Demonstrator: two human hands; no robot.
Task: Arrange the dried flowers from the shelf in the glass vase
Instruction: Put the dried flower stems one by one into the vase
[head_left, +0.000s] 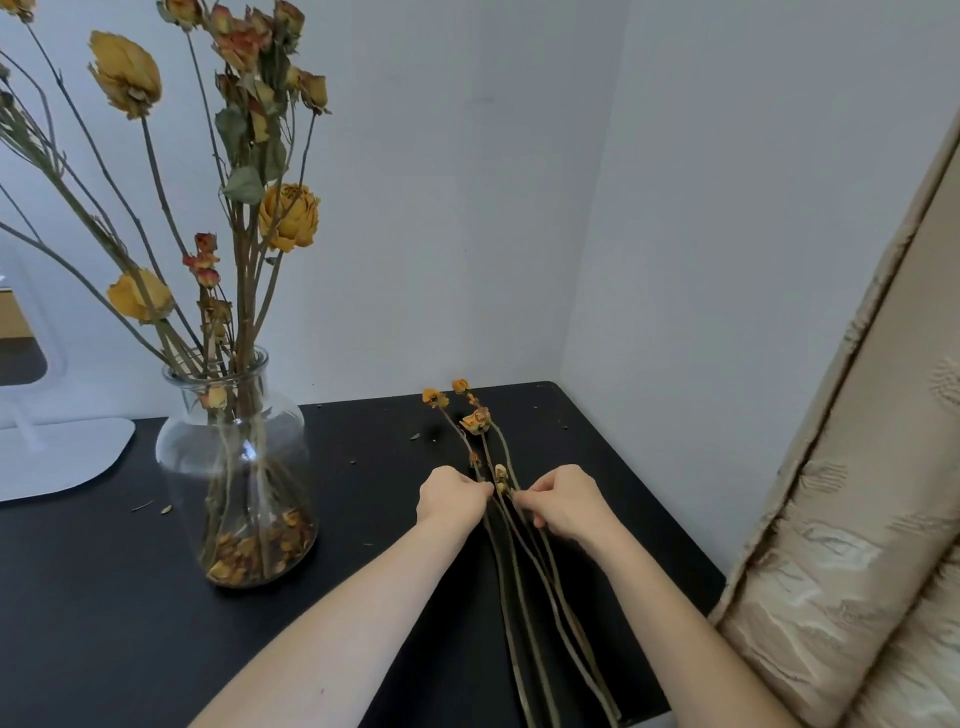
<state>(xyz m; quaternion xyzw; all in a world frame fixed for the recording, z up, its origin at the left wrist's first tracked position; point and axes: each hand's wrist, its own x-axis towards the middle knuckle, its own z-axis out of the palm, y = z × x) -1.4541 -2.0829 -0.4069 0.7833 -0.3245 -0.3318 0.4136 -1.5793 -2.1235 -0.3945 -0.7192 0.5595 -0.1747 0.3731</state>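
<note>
A clear glass vase (236, 457) stands on the left of the black table (104, 597), holding several dried yellow and orange flowers (288, 215) with fallen petals at its bottom. Several loose dried flower stems (524, 587) lie flat on the table's right side, their small orange heads (475, 420) pointing toward the wall. My left hand (451, 493) pinches the stems from the left. My right hand (563, 501) pinches them from the right, a little nearer me. Both hands rest on the bundle about a third of the way down from the heads.
A white stand base (62, 457) sits at the table's far left, close to the vase. Pale walls meet in a corner behind the table. A beige patterned cushion or headboard (857, 519) rises past the table's right edge. Petal crumbs are scattered on the table.
</note>
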